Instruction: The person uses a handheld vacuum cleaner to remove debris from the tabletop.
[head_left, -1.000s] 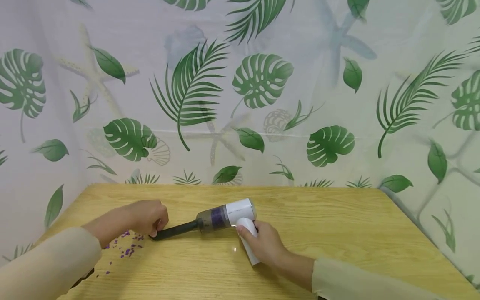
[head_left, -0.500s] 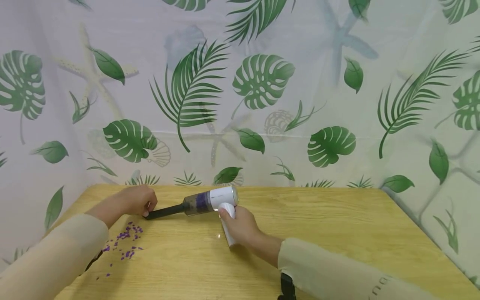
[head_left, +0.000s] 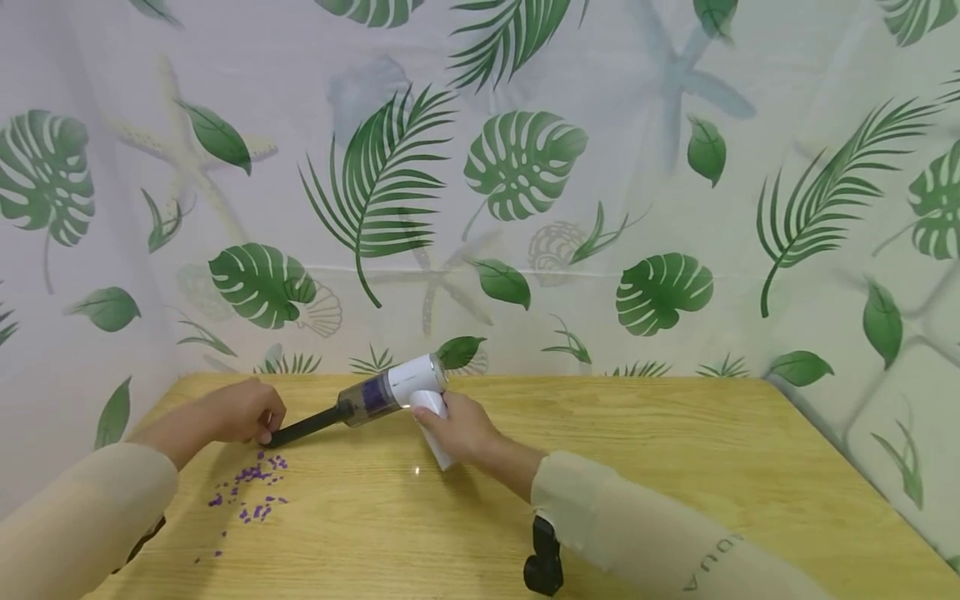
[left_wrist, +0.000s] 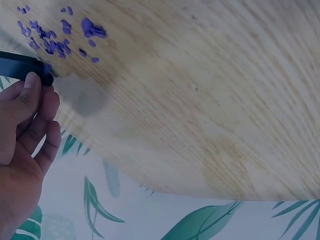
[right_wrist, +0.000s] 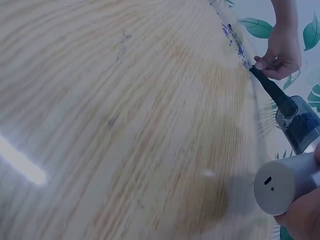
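Note:
A white handheld vacuum cleaner (head_left: 408, 379) with a clear dust cup (head_left: 367, 400) and a long black nozzle (head_left: 307, 427) is held over the left half of the table. My right hand (head_left: 471, 431) grips its white handle. At the nozzle's far end, my left hand (head_left: 246, 412) pinches the tip between thumb and fingers. Small purple scraps (head_left: 255, 475) lie scattered just in front of the tip. The left wrist view shows one purple scrap (left_wrist: 47, 69) right at the nozzle's end. Dark purple stuff (right_wrist: 302, 126) shows inside the dust cup in the right wrist view.
The wooden table (head_left: 637, 467) reaches back to a wall covering (head_left: 570, 192) printed with green leaves. A few stray scraps (head_left: 218, 553) lie nearer the table's front left. A black wrist device (head_left: 544, 558) hangs below my right sleeve.
Both hands have moved left with the vacuum cleaner, first away from me; the left hand then came slightly nearer again. More of the purple scraps show now. Both grips look the same.

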